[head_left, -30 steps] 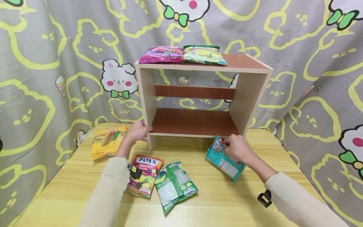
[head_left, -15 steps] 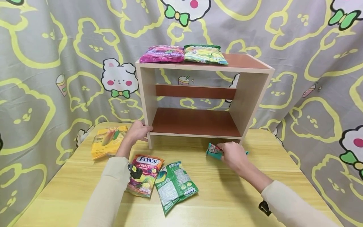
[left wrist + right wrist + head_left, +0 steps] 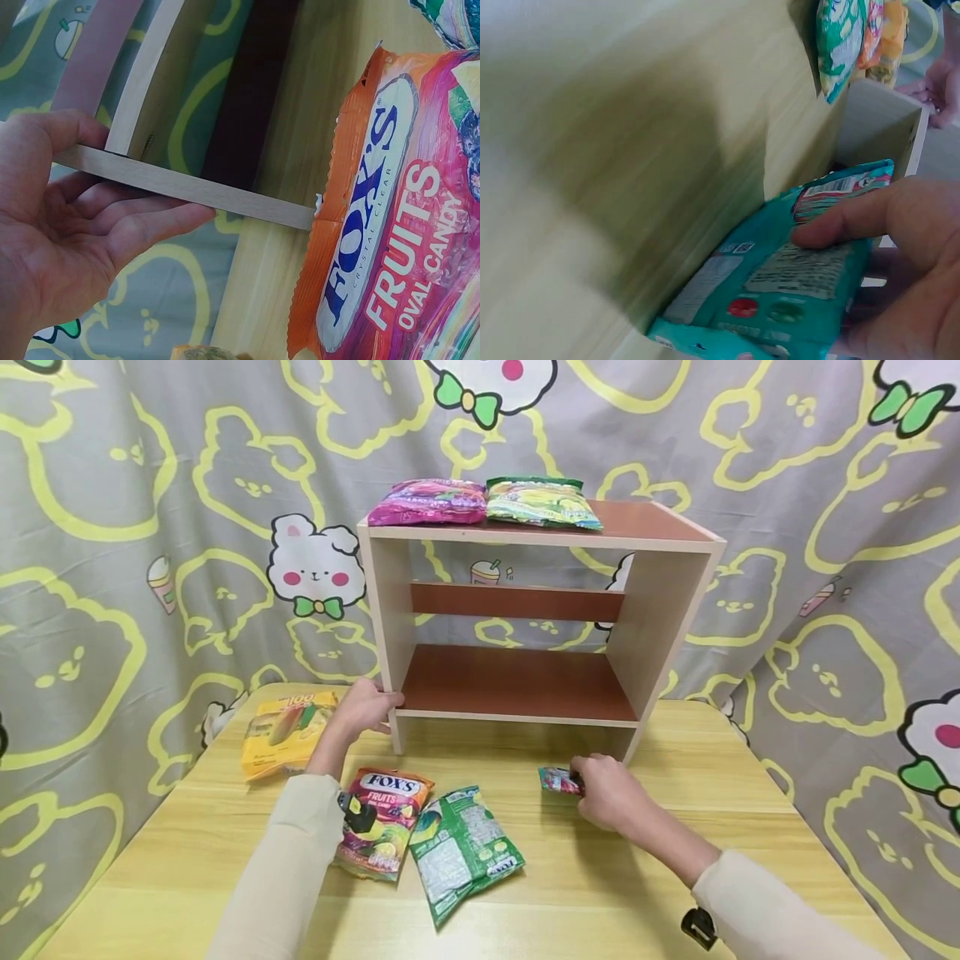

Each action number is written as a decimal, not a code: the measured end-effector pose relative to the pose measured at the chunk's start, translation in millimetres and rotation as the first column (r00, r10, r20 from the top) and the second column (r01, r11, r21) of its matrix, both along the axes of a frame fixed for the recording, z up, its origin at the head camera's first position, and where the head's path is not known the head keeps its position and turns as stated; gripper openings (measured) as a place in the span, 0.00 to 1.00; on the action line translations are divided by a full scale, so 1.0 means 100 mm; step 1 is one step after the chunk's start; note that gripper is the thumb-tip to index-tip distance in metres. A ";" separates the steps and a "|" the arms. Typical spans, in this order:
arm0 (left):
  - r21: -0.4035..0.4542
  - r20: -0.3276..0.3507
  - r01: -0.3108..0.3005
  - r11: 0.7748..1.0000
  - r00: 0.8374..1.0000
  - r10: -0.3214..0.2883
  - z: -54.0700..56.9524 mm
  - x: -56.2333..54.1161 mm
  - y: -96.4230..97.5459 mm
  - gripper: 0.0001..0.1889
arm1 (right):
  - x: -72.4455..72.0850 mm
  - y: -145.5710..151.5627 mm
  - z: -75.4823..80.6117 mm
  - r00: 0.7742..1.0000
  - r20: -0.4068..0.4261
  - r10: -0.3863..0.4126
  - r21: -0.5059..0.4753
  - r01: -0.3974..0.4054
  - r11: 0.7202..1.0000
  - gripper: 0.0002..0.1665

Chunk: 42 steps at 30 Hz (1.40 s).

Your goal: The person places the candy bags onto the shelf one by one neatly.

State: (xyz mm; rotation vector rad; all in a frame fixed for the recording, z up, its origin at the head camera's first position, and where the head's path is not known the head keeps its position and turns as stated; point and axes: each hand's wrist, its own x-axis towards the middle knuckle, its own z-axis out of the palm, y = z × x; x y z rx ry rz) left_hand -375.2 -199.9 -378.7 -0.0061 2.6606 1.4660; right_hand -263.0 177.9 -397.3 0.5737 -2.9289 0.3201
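Note:
My left hand [image 3: 362, 706] grips the front edge of the left side panel of a small wooden shelf [image 3: 517, 685]. In the left wrist view its thumb lies on one side of that panel [image 3: 195, 189] and the fingers on the other. My right hand [image 3: 611, 793] pinches a teal candy bag [image 3: 780, 277] close over the table, in front of the shelf's right leg. The thumb presses on the printed side near one end, while the other fingers are partly hidden behind the bag. From the head, only a narrow end of this bag shows beside the hand.
An orange-topped Fox's Fruits candy bag [image 3: 386, 814] and a green bag [image 3: 465, 852] lie on the table [image 3: 570, 902]. Farther left is a yellow bag [image 3: 288, 731]. On the shelf's top sit a purple bag [image 3: 431, 503] and a yellow-green one [image 3: 540, 503]. A patterned curtain [image 3: 225, 568] hangs behind.
My right hand has turned the teal bag from broad side showing to nearly edge-on, then drawn it slightly down and left. My left hand stays on the shelf panel.

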 end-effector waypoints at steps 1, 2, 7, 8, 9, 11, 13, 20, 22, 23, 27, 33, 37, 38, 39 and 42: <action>0.000 0.000 0.000 1.000 1.000 0.000 0.00 0.00 0.00 0.19 | 0.02 -0.01 -0.01 1.000 0.018 0.003 0.003 -0.003 1.000 0.18; -0.001 0.000 -0.001 1.000 1.000 0.001 0.00 0.00 0.00 0.18 | 0.04 -0.03 -0.01 0.999 0.040 0.004 0.002 -0.005 1.000 0.19; -0.002 -0.001 -0.004 1.000 1.000 0.004 0.01 0.00 0.01 0.18 | 0.12 -0.07 -0.05 0.990 0.143 -0.004 0.011 0.002 1.000 0.25; -0.002 -0.002 -0.004 1.000 1.000 0.004 0.01 0.00 0.01 0.18 | 0.13 -0.08 -0.05 0.988 0.156 -0.006 0.011 0.004 1.000 0.26; -0.001 -0.002 -0.003 1.000 1.000 0.003 0.01 0.00 0.01 0.18 | 0.14 -0.08 -0.06 0.986 0.164 -0.007 0.016 0.005 1.000 0.27; -0.002 -0.003 -0.003 1.000 1.000 0.003 0.01 0.00 0.01 0.18 | 0.16 -0.08 -0.05 0.982 0.186 -0.012 0.015 0.009 1.000 0.28; -0.002 -0.003 -0.005 1.000 1.000 0.005 0.01 0.00 0.01 0.18 | 0.16 -0.08 -0.05 0.979 0.202 -0.012 0.013 0.010 1.000 0.29; -0.001 0.004 -0.007 1.000 1.000 0.007 0.01 0.00 0.01 0.18 | 0.16 -0.07 -0.04 0.959 0.283 -0.030 0.026 0.024 0.999 0.33; 0.004 0.007 -0.005 1.000 1.000 0.005 0.01 0.00 0.01 0.18 | 0.16 -0.07 -0.02 0.947 0.319 -0.035 0.023 0.029 0.999 0.34; 0.005 0.006 -0.003 1.000 1.000 0.003 0.01 0.00 0.01 0.18 | 0.16 -0.06 -0.01 0.941 0.336 -0.038 0.023 0.032 0.999 0.35; 0.009 0.003 -0.005 1.000 1.000 0.005 0.01 0.00 0.02 0.18 | 0.15 -0.05 0.03 0.908 0.417 -0.053 0.012 0.052 0.999 0.39; 0.001 0.006 -0.010 1.000 1.000 0.010 0.02 0.00 0.01 0.18 | 0.13 -0.04 0.04 0.892 0.448 -0.055 0.012 0.055 0.998 0.36; -0.001 0.009 -0.007 1.000 1.000 0.007 0.02 0.00 0.01 0.18 | 0.12 -0.04 0.03 0.897 0.439 -0.050 0.018 0.047 0.999 0.34; -0.002 0.010 -0.007 1.000 1.000 0.007 0.02 0.00 0.01 0.17 | 0.12 -0.04 0.03 0.897 0.438 -0.049 0.016 0.047 0.999 0.33; -0.004 0.009 -0.006 1.000 1.000 0.006 0.01 0.00 0.01 0.17 | 0.12 -0.03 0.03 0.899 0.435 -0.044 0.017 0.041 0.999 0.31; -0.006 0.009 -0.008 1.000 1.000 0.008 0.01 0.00 0.01 0.17 | 0.11 -0.02 0.02 0.910 0.414 -0.030 0.004 0.031 1.000 0.24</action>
